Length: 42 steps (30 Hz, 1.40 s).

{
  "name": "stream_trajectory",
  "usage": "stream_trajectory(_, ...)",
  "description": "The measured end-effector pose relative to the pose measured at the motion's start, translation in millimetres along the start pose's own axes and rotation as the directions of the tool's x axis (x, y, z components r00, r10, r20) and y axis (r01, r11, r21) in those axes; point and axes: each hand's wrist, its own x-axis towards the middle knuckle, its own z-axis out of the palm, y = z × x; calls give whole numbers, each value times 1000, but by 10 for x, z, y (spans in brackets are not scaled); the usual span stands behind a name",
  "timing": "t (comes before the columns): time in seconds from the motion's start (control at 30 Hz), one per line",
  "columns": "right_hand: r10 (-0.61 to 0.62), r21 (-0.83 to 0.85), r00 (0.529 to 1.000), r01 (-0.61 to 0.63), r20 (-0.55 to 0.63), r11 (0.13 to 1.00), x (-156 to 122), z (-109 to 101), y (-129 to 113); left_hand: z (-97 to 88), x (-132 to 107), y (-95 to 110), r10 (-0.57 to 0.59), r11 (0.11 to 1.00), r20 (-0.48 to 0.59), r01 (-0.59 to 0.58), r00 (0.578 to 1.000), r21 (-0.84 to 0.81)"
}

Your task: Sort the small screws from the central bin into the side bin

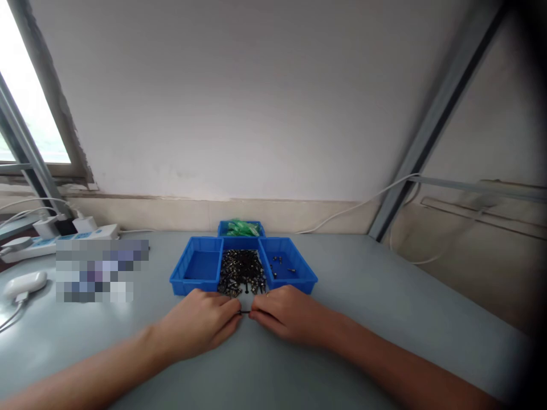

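Low over the grey table, my left hand (215,316) pinches one end of a thin dark rod (245,312). The other end is between the closed fingertips of my right hand (281,312). Only a short middle stretch of the rod shows, so its exact kind is unclear. Just beyond my fingers lies a heap of small dark and silvery metal parts (243,267), perhaps screws. One dark screw-like piece (247,288) lies at its near edge. To the right of the heap, a blue bin (310,279) holds several small metal parts.
Left of the heap stands another blue bin (176,278). A blue bin (221,226) at the back holds green plastic bags (241,229). On the left are a white power strip (105,232) with plugs and a white case (26,283) with a cable. A blurred-out item lies between.
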Motion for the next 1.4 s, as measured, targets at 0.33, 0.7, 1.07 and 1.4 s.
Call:
stream_trajectory(0.33,-54,-47,998,55,11,997,-3,61,-63,-45,-25,38,104,991,-106,-111,989,-70)
stream_trajectory(0.7,-25,-75,998,20,-66,997,-7,49,-24,-12,-2,24,22,1000,-24,-22,999,-9)
stream_trajectory(1.07,-74,-51,993,69,-97,996,1,88,-51,24,-9,47,14,1000,4,-14,1000,-28)
stream_trajectory(1.4,-35,-19,999,34,-36,999,12,89,-60,-4,-11,37,21,997,-85,-28,996,-79)
